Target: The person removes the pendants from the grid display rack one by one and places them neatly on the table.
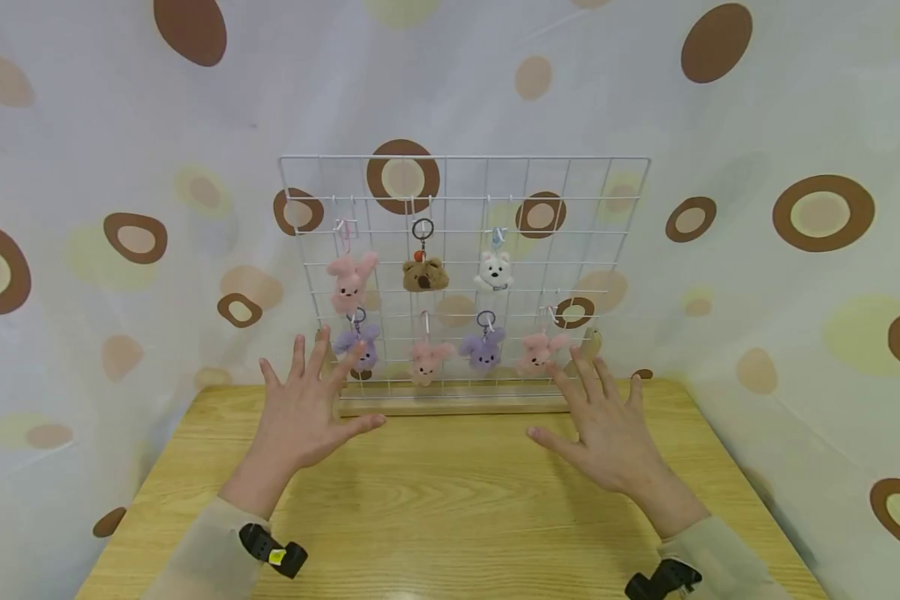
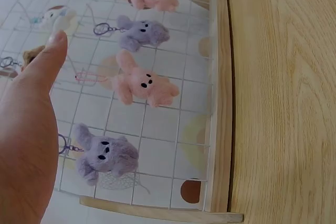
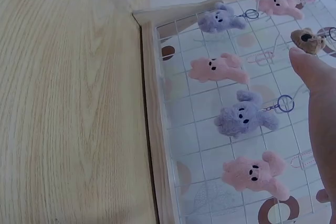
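My left hand (image 1: 300,417) is held over the left part of the table with its fingers spread, its fingertips overlapping a purple plush keychain (image 1: 367,350) in the head view. My right hand (image 1: 609,429), also spread, is nearest to a pink plush keychain (image 1: 537,353) at the lower right. Neither hand holds anything. Between them hang another pink plush keychain (image 2: 146,81) and a second purple one (image 3: 239,120). The upper row has a pink bunny-like keychain (image 1: 351,285), a brown bear-head keychain (image 1: 425,275) and a white plush keychain (image 1: 493,272).
A white wire grid rack (image 1: 457,157) carries the keychains on hooks and stands in a wooden base (image 1: 457,406) at the table's back. Wood-grain table (image 1: 450,500) stretches in front of it. Behind hangs a spotted cloth (image 1: 480,100). Each wrist wears a black strap camera (image 1: 273,550).
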`<control>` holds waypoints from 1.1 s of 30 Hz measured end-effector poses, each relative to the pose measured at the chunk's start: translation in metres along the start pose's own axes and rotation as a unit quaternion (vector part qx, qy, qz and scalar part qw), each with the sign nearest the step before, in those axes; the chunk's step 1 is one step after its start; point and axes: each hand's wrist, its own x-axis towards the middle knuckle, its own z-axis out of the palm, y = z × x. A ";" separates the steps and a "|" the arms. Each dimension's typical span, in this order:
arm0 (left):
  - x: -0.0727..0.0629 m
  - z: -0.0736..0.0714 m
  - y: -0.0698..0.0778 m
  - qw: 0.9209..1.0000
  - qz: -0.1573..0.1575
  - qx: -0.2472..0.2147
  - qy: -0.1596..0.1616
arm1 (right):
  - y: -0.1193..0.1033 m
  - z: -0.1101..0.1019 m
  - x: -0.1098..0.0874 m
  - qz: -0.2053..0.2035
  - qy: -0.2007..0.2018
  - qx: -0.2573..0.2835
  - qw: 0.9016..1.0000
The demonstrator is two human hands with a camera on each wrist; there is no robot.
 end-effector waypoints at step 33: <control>0.010 0.013 -0.031 0.993 -0.068 -0.091 0.028 | 0.000 -0.029 0.041 -0.056 0.040 0.178 0.982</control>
